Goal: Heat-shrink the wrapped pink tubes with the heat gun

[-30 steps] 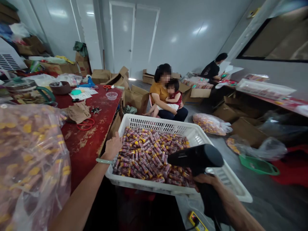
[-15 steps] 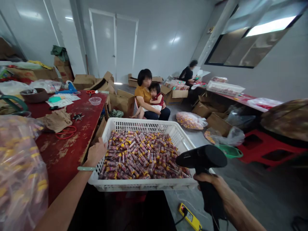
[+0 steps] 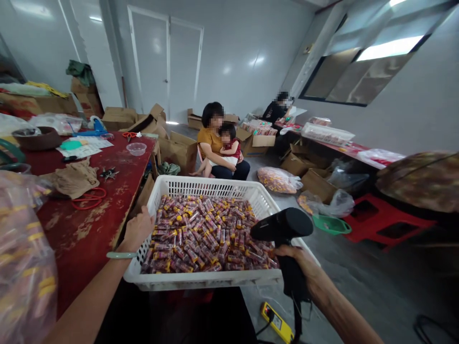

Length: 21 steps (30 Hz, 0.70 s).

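Observation:
A white slatted plastic basket (image 3: 201,283) sits in front of me, filled with many small clear-wrapped tubes (image 3: 201,234) with yellow ends. My left hand (image 3: 139,228) is closed over the basket's left rim, a pale bangle on its wrist; its fingertips are partly hidden. In my right hand (image 3: 296,260) is a black hair dryer (image 3: 283,224), gripped round the handle. The dryer's nozzle points left over the right side of the tubes, close above them. Its cord hangs toward a yellow power strip (image 3: 277,323) on the floor.
A worn red table (image 3: 86,229) on my left bears red-handled scissors (image 3: 89,198), a cloth glove and a large bag of tubes (image 3: 27,267). Ahead, a seated person (image 3: 211,148) holds a child. A red stool (image 3: 387,224) and green basin (image 3: 332,224) stand right.
The hair dryer in my right hand has moved left, farther over the basket. My left hand stays on the rim. The view has shifted slightly.

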Each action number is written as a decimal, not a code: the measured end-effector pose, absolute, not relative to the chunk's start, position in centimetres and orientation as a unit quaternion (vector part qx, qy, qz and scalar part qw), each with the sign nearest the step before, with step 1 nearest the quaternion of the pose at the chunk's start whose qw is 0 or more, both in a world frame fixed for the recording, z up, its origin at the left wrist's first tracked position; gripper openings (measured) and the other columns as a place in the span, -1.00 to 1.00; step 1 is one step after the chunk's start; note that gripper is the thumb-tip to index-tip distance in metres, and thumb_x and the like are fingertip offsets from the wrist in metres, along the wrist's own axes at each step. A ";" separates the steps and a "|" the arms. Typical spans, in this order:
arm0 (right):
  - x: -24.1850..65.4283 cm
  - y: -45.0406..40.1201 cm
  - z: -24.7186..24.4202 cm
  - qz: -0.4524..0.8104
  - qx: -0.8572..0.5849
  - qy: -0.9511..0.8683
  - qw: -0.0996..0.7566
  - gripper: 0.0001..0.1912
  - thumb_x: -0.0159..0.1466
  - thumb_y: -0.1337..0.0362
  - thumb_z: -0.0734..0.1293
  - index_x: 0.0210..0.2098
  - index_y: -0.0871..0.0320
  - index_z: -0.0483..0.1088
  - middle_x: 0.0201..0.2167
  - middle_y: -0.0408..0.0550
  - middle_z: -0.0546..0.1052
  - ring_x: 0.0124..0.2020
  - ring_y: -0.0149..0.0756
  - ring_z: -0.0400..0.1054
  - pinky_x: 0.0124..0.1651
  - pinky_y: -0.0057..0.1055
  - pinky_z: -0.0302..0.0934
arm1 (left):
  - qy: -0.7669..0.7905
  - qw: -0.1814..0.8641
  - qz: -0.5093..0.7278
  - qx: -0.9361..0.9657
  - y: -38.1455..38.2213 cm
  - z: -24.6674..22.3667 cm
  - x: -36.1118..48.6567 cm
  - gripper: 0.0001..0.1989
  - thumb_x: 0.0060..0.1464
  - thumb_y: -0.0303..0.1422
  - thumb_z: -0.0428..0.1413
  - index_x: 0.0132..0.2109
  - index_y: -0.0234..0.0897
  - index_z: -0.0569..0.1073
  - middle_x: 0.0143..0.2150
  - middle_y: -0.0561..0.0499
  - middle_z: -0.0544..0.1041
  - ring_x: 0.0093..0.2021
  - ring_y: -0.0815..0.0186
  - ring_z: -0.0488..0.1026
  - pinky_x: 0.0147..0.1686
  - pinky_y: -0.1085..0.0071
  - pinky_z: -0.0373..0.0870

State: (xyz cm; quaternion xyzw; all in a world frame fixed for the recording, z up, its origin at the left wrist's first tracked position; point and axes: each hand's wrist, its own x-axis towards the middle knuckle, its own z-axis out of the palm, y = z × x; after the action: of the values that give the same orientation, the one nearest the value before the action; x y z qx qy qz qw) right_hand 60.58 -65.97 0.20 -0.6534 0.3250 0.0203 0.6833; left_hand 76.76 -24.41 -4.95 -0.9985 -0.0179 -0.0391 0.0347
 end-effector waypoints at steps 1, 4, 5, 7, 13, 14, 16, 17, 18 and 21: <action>60.7 -65.8 0.2 0.034 -0.643 0.324 0.693 -0.84 -0.10 0.29 0.42 -0.64 0.24 0.38 -0.72 -0.06 0.40 -0.73 -0.41 0.20 -0.71 -0.52 0.08 | -0.018 0.030 -0.033 -0.999 -24.3 -5.0 76.9 -0.68 0.23 -0.30 -0.20 -0.03 -0.49 0.23 -0.28 -0.29 0.54 -0.25 0.00 0.55 -0.32 0.23 0.45; 61.7 -65.3 0.8 0.054 -0.595 0.330 0.731 -0.86 -0.08 0.31 0.39 -0.55 0.27 0.42 -0.63 -0.01 0.46 -0.68 -0.38 0.27 -0.66 -0.51 0.17 | -0.018 0.021 -0.025 -0.999 -24.2 -5.1 77.1 -0.68 0.22 -0.30 -0.17 -0.02 -0.49 0.22 -0.26 -0.31 0.54 -0.23 -0.01 0.55 -0.30 0.22 0.45; 62.4 -65.2 1.0 0.046 -0.586 0.337 0.735 -0.87 -0.07 0.32 0.38 -0.54 0.27 0.41 -0.64 -0.02 0.45 -0.69 -0.37 0.27 -0.67 -0.49 0.18 | -0.018 0.021 -0.026 -0.999 -24.2 -5.1 77.1 -0.68 0.22 -0.30 -0.17 -0.02 -0.49 0.21 -0.26 -0.31 0.54 -0.23 -0.01 0.55 -0.30 0.22 0.45; 64.2 -65.2 1.3 0.013 -0.591 0.351 0.727 -0.88 -0.06 0.33 0.38 -0.55 0.23 0.36 -0.70 -0.11 0.39 -0.74 -0.39 0.21 -0.73 -0.49 0.13 | -0.019 0.023 -0.031 -0.999 -24.2 -5.1 77.1 -0.67 0.22 -0.30 -0.17 -0.01 -0.49 0.21 -0.26 -0.31 0.54 -0.23 0.00 0.55 -0.32 0.23 0.45; 66.4 -64.3 1.3 0.019 -0.594 0.337 0.730 -0.90 -0.05 0.35 0.37 -0.57 0.21 0.33 -0.73 -0.15 0.36 -0.75 -0.40 0.19 -0.74 -0.47 0.15 | -0.008 0.036 -0.051 -0.998 -24.2 -5.3 77.1 -0.70 0.21 -0.32 -0.12 -0.04 -0.50 0.24 -0.31 -0.29 0.53 -0.26 0.01 0.55 -0.33 0.25 0.45; 66.2 -63.9 1.3 0.043 -0.590 0.330 0.736 -0.90 -0.04 0.34 0.36 -0.55 0.23 0.35 -0.70 -0.10 0.39 -0.73 -0.36 0.22 -0.72 -0.44 0.19 | -0.008 0.039 -0.055 -0.998 -24.2 -5.3 77.1 -0.69 0.20 -0.31 -0.11 -0.04 -0.51 0.24 -0.31 -0.29 0.53 -0.26 0.01 0.55 -0.32 0.25 0.45; 66.1 -63.4 1.2 0.069 -0.582 0.319 0.744 -0.88 -0.04 0.31 0.36 -0.52 0.25 0.39 -0.65 -0.06 0.44 -0.69 -0.32 0.27 -0.69 -0.41 0.24 | -0.005 0.038 -0.056 -0.998 -24.2 -5.3 77.1 -0.70 0.20 -0.31 -0.10 -0.05 -0.50 0.24 -0.32 -0.28 0.53 -0.27 0.01 0.55 -0.33 0.26 0.45; 66.3 -63.2 1.2 0.066 -0.582 0.317 0.746 -0.87 -0.05 0.31 0.37 -0.52 0.25 0.39 -0.66 -0.07 0.43 -0.70 -0.33 0.26 -0.69 -0.42 0.23 | -0.006 0.038 -0.056 -0.998 -24.2 -5.3 77.1 -0.71 0.20 -0.31 -0.10 -0.06 -0.49 0.24 -0.32 -0.27 0.53 -0.27 0.01 0.55 -0.33 0.26 0.46; 66.7 -63.2 1.2 0.055 -0.583 0.318 0.746 -0.87 -0.06 0.31 0.37 -0.53 0.24 0.38 -0.68 -0.10 0.41 -0.71 -0.35 0.24 -0.71 -0.44 0.20 | -0.008 0.038 -0.057 -0.998 -24.2 -5.3 77.0 -0.71 0.19 -0.31 -0.09 -0.07 -0.48 0.24 -0.32 -0.26 0.53 -0.28 0.01 0.55 -0.34 0.26 0.46; 68.8 -63.2 1.0 -0.009 -0.591 0.318 0.741 -0.85 -0.05 0.29 0.37 -0.55 0.18 0.31 -0.75 -0.22 0.31 -0.77 -0.44 0.14 -0.77 -0.52 0.08 | -0.010 0.048 -0.061 -0.997 -24.2 -5.5 77.1 -0.72 0.19 -0.31 -0.09 -0.07 -0.48 0.24 -0.33 -0.26 0.53 -0.28 0.01 0.55 -0.35 0.26 0.46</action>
State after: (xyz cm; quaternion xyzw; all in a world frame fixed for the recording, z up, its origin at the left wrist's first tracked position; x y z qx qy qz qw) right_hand 68.81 -63.20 1.03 -0.5910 0.3177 -0.0093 0.7414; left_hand 77.06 -24.21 -5.46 -0.9970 -0.0099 -0.0609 0.0475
